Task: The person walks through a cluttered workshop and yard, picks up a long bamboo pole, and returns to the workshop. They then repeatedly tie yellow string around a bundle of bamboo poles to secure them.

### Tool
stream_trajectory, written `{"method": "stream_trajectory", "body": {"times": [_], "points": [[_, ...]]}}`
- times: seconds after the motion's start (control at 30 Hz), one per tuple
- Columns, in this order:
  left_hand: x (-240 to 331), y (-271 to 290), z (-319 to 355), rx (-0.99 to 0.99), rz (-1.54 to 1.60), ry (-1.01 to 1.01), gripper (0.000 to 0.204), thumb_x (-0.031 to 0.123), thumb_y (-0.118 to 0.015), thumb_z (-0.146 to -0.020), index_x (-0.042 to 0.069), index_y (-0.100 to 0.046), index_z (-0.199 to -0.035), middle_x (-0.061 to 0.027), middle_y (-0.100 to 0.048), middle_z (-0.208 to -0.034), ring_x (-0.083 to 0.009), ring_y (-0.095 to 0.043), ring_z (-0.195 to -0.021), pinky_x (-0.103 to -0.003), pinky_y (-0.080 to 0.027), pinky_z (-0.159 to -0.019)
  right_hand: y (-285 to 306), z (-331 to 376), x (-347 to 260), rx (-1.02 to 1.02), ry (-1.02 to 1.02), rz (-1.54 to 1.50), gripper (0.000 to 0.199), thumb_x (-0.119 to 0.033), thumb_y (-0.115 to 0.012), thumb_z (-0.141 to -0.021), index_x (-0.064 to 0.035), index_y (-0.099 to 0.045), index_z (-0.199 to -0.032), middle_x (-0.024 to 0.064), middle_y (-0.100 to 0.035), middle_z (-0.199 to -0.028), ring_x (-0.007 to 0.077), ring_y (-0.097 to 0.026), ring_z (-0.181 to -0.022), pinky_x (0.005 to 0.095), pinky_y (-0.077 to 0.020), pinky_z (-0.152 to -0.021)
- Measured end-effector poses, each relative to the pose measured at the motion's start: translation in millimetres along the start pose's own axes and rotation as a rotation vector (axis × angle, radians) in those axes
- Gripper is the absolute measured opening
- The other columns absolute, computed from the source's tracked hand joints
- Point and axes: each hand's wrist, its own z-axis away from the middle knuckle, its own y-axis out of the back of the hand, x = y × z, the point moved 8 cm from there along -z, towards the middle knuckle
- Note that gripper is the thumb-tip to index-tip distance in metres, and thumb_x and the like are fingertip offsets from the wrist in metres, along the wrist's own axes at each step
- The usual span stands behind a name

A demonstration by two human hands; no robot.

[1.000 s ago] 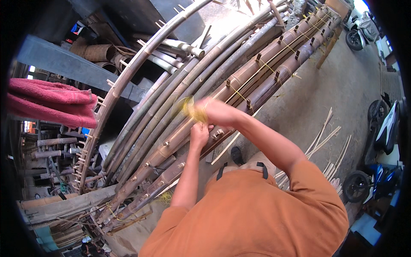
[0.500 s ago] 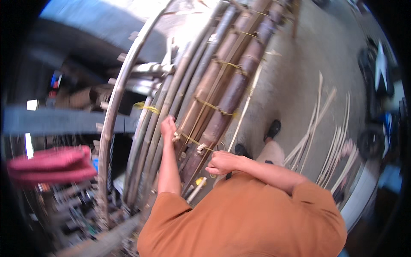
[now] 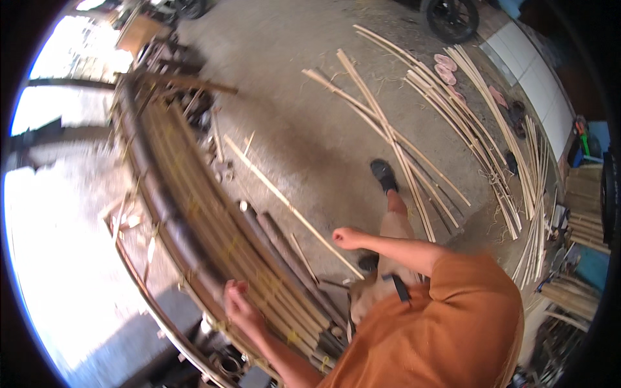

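Observation:
My left hand (image 3: 240, 309) is over the near part of a long bamboo frame, beside a thick dark bamboo pole (image 3: 171, 226). Its fingers look loosely apart, though blurred, and nothing shows in them. Lighter split bamboo slats (image 3: 213, 213) run side by side along the pole, with yellow ties (image 3: 229, 249) across them. My right hand (image 3: 349, 238) is held in front of my body, fingers curled closed. Whatever may be inside that fist is hidden. In the picture it lies close to a long pale bamboo strip (image 3: 284, 197) on the floor.
Crossed bamboo strips (image 3: 388, 132) lie on the concrete floor (image 3: 272, 71), with more bundles (image 3: 453, 123) to the right. Pink slippers (image 3: 446, 70) and a wheel (image 3: 451, 19) are at the far right. A curved pole (image 3: 152, 301) edges the left side; stacked slats (image 3: 585, 220) stand right.
The view has swung, bringing more floor and strips into sight. Both hands were at a yellow tie on the bamboo; now they are apart, the right lifted away from the poles.

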Motion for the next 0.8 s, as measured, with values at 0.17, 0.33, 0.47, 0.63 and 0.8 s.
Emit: {"method": "stream_trajectory", "body": {"times": [0.17,0.33,0.47,0.63,0.8], "points": [[47,-369,81,-1.011,-0.215,0.303,0.047,0.036,-0.049,-0.104,0.003,-0.054,-0.137,-0.0243,-0.061,-0.129,-0.0342,-0.056,-0.126,-0.043,-0.043,-0.106,197,-120,251,0.413,-0.438,0.028,0.019,-0.025,-0.061,-0.087,-0.012,-0.073,-0.094,0.0154,-0.072,-0.097,0.0334,-0.068,-0.095,0.045,-0.0537,-0.083],[-4,-563,209,-1.382,-0.225,0.158,0.076,0.05,-0.061,-0.094,0.013,-0.031,-0.153,-0.0461,-0.019,-0.147,-0.0586,-0.025,-0.137,-0.056,-0.031,-0.111,356,-205,443,0.57,-0.776,0.279,0.023,-0.026,-0.056,-0.093,-0.0092,-0.068,-0.104,0.0207,-0.067,-0.101,0.0399,-0.065,-0.098,0.0506,-0.053,-0.085],[13,-629,185,-1.353,-0.396,0.071,0.079,0.053,-0.065,-0.089,0.025,-0.031,-0.154,-0.0527,-0.01,-0.142,-0.0672,-0.024,-0.129,-0.064,-0.031,-0.105,417,-254,559,0.665,-0.857,0.406,0.036,-0.029,-0.062,-0.09,-0.0112,-0.061,-0.121,0.0193,-0.063,-0.118,0.038,-0.058,-0.114,0.052,-0.0499,-0.092],[14,-654,162,-1.339,-0.443,-0.005,0.074,0.054,-0.065,-0.089,0.03,-0.035,-0.152,-0.0485,-0.013,-0.143,-0.0639,-0.026,-0.13,-0.061,-0.033,-0.105,432,-272,578,0.697,-0.791,0.53,0.03,-0.023,-0.055,-0.094,-0.0109,-0.058,-0.121,0.0188,-0.068,-0.103,0.0374,-0.064,-0.101,0.0508,-0.0515,-0.082],[5,-643,168,-1.457,-0.466,0.196,0.071,0.055,-0.061,-0.092,0.028,-0.034,-0.152,-0.0445,-0.011,-0.147,-0.0587,-0.014,-0.139,-0.064,-0.027,-0.109,424,-271,384,0.83,-0.182,0.143,0.017,-0.027,-0.053,-0.098,-0.011,-0.053,-0.105,0.0164,-0.067,-0.08,0.0429,-0.066,-0.076,0.0524,-0.0507,-0.065]]}}
